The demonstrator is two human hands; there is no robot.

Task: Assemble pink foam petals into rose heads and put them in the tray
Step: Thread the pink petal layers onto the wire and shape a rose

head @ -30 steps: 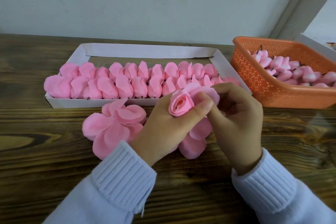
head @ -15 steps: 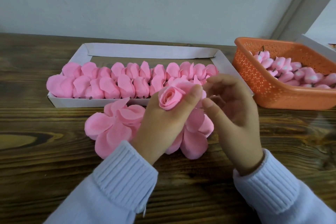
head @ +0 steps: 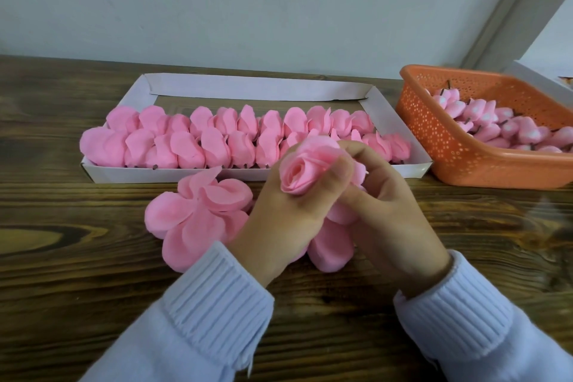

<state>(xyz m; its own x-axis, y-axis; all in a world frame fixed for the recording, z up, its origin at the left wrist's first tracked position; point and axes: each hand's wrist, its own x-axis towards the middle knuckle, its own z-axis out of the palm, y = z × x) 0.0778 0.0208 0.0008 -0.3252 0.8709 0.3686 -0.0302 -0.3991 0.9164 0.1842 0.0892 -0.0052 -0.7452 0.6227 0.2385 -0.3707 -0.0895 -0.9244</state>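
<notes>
Pink foam everywhere in view. On the far side of the surface, left to centre, is a white card tray (head: 173, 174). Its near rows are packed with finished rose heads (head: 186, 147), and the far strip is bare.

Just in front of the tray's near wall, a fanned stack of loose petals (head: 198, 214) lies flat on the surface.

Next, the left hand (head: 279, 220): its grip is closed round the rose (head: 305, 172) being built, fingers under the base and thumb across the right flank. The rose is held off the surface, close to the tray's near wall, rolled centre toward the camera.

The right hand (head: 390, 214) has its fingers curled against the rose's right side. The grip appears to pinch an outer petal, but the contact is blurred.

At the right edge is an orange basket (head: 449, 149) holding buds (head: 496, 124) on short dark stems.

Handling (judgement): the foam looks very light, soft and easily creased, and the wrapped layers will likely spring open if released. Best taken low at the base, where the petals gather, with light pressure and not on the open rims.
</notes>
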